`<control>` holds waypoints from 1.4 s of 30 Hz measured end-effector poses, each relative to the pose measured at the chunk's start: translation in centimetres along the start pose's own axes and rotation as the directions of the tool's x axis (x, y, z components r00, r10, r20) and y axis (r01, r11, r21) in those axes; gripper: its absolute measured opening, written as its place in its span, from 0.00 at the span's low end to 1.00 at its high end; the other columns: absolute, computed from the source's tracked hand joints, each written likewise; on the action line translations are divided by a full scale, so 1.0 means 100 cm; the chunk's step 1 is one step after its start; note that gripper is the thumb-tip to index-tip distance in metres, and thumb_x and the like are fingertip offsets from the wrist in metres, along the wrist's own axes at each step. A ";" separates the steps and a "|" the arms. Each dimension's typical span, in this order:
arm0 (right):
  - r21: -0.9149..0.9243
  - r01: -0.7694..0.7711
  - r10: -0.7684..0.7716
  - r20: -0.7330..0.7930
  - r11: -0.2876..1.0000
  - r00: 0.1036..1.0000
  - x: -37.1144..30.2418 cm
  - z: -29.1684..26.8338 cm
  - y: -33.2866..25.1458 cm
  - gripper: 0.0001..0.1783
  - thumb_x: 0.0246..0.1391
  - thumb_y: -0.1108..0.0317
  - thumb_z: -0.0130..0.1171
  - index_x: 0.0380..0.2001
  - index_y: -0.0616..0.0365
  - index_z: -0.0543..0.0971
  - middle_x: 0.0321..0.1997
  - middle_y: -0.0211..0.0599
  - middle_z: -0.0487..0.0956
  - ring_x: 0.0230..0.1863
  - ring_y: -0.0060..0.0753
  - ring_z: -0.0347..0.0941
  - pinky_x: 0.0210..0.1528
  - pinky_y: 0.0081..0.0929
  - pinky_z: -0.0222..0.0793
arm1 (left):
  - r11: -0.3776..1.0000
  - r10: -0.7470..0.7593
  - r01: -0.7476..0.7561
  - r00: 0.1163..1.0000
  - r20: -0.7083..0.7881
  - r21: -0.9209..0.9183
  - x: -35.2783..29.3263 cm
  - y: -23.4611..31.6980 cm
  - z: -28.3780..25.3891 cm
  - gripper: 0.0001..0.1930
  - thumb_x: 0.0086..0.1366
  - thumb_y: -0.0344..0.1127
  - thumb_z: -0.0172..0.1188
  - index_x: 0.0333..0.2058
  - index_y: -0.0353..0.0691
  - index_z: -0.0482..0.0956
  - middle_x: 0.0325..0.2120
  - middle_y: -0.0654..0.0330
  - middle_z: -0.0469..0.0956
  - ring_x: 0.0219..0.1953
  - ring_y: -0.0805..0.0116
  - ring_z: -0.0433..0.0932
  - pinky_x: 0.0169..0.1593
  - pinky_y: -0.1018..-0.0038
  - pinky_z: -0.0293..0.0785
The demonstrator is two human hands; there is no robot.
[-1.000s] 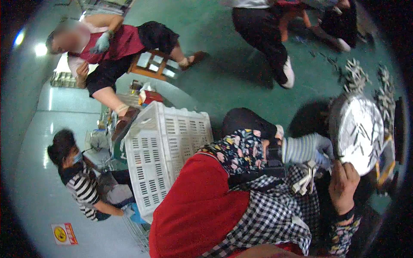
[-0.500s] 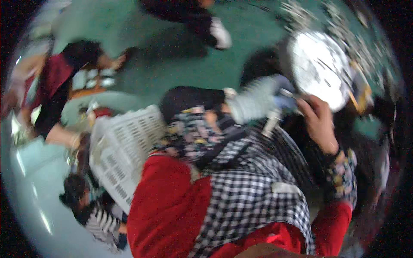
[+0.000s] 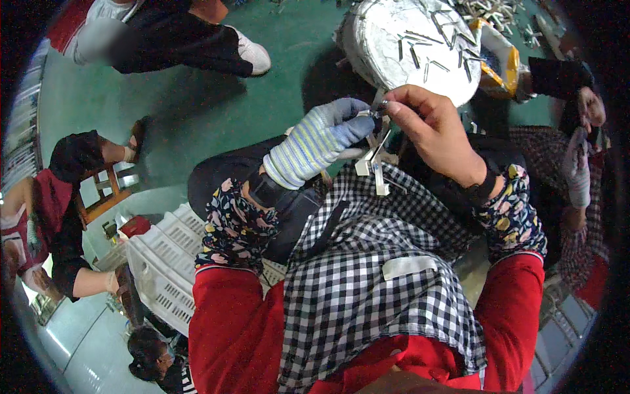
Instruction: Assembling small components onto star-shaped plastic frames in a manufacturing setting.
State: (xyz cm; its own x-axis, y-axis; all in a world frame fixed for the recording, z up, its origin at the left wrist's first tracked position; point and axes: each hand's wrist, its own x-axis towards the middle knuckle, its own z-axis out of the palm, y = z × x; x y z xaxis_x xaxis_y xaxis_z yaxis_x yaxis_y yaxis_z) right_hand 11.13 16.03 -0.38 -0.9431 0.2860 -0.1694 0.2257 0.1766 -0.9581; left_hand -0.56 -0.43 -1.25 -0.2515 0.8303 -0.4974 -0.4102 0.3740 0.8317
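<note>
On the green floor we see a round, white-topped tub strewn with thin grey metal strips, its near rim just beyond our bare right hand. Our right fingers and those of our left hand, in a striped knit glove, are pinched closed on a small grey metal piece. The floor spreads leftward toward a white slotted plastic crate, while a yellow-edged container borders the tub's right edge.

Wearer's one gloved left hand, one bare right hand, one white-topped drum, two floral sleeves
</note>
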 end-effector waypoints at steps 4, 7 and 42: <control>-0.116 0.253 -0.260 -0.049 0.960 0.964 0.005 -0.012 -0.009 0.11 0.55 0.70 0.51 0.40 0.63 0.75 0.29 0.43 0.78 0.28 0.28 0.74 0.34 0.24 0.69 | 0.985 0.109 -0.107 0.994 -0.005 0.135 0.002 0.002 -0.004 0.21 0.63 0.52 0.54 0.41 0.38 0.73 0.30 0.66 0.73 0.33 0.81 0.69 0.38 0.82 0.68; -0.353 0.357 -0.385 -0.010 0.865 0.923 0.006 -0.020 -0.019 0.09 0.51 0.72 0.56 0.37 0.60 0.76 0.28 0.44 0.78 0.29 0.41 0.76 0.33 0.30 0.70 | 0.990 0.100 -0.096 0.994 -0.043 0.103 0.002 0.003 -0.003 0.21 0.63 0.52 0.54 0.41 0.38 0.73 0.30 0.67 0.73 0.33 0.81 0.68 0.38 0.81 0.67; -0.474 0.485 -0.426 0.234 0.735 0.874 -0.001 -0.026 -0.019 0.06 0.44 0.70 0.59 0.25 0.60 0.74 0.20 0.42 0.73 0.24 0.51 0.70 0.25 0.37 0.65 | 0.985 0.153 -0.149 0.987 -0.042 0.085 -0.007 0.006 0.005 0.11 0.61 0.33 0.57 0.41 0.36 0.74 0.31 0.65 0.75 0.33 0.79 0.71 0.38 0.79 0.70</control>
State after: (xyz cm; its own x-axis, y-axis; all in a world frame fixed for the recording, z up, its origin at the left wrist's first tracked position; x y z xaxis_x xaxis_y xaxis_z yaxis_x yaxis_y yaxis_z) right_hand 11.45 18.09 2.06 -0.9774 -0.0456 0.2064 -0.1763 0.7148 -0.6768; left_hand -0.22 -0.58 -0.34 -0.3483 0.8596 -0.3738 -0.2918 0.2796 0.9147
